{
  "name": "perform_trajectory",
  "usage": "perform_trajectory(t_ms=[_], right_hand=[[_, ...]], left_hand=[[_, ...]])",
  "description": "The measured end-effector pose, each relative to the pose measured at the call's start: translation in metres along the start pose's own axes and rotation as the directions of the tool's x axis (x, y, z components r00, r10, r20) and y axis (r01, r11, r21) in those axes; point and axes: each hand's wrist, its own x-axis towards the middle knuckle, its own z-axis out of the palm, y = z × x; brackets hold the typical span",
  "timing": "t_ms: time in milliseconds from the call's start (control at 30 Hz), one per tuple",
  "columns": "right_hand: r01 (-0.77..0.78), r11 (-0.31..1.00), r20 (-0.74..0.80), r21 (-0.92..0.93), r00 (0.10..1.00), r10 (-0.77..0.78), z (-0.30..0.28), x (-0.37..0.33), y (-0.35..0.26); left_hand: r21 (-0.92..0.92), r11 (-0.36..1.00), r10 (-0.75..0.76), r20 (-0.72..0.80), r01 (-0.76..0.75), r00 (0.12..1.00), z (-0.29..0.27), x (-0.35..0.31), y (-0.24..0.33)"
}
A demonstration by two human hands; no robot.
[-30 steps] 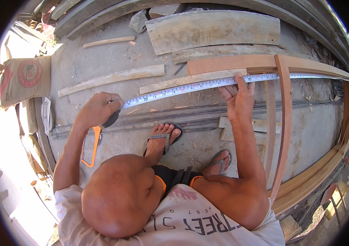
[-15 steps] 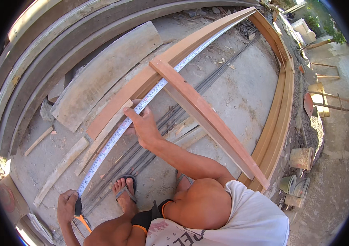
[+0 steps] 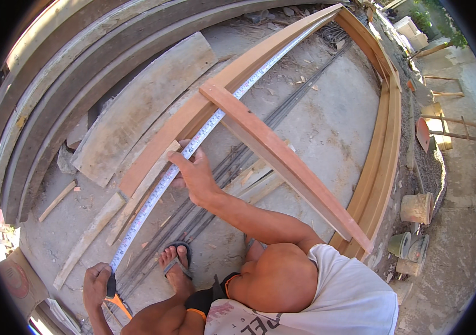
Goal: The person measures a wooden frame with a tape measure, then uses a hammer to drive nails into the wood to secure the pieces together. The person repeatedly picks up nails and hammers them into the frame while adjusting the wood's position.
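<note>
My left hand (image 3: 96,283) is closed round a black and orange tape measure (image 3: 113,291) at the lower left. Its long white blade (image 3: 158,190) runs out toward the far end of a wooden frame (image 3: 238,71), along the inner side of the frame's long beam. My right hand (image 3: 196,177) pinches the blade partway along, thumb on top and the other fingers partly hidden beneath. The thumb is beside the end of a thin wooden strip (image 3: 151,177) lying along the beam. Past that hand, the blade passes beneath a reddish crosspiece (image 3: 282,155).
Curved grey planks (image 3: 98,50) are stacked at the far left, beside a wide weathered board (image 3: 148,106). Thin dark rods (image 3: 238,163) lie on the concrete under the crosspiece. Buckets (image 3: 417,207) and a shovel (image 3: 423,134) stand at right. A cardboard box (image 3: 21,282) sits lower left.
The view has shifted slightly. Both hands keep their grips on the tape measure and its blade, with little movement along the frame.
</note>
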Motion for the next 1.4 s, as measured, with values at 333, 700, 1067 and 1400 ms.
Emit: perform_trajectory(t_ms=[333, 700, 1067, 1400], right_hand=[[-0.029, 0.999, -0.012, -0.041, 1.0, 0.029, 0.004, -0.007, -0.012], [-0.022, 1.0, 0.003, 0.011, 1.0, 0.022, 0.003, -0.006, -0.01], [-0.033, 0.998, 0.006, 0.056, 0.999, 0.033, -0.002, -0.005, -0.006], [-0.004, 0.999, 0.05, 0.033, 0.999, 0.002, -0.002, -0.004, -0.006]], left_hand=[[-0.031, 0.996, 0.08, -0.005, -0.08, 0.997, 0.011, 0.004, -0.018], [-0.002, 0.999, 0.054, -0.09, -0.054, 0.994, 0.007, -0.003, 0.006], [-0.003, 0.999, 0.046, -0.113, -0.047, 0.993, 0.008, -0.004, -0.002], [-0.032, 0.999, 0.008, -0.143, -0.013, 0.99, 0.016, -0.005, -0.03]])
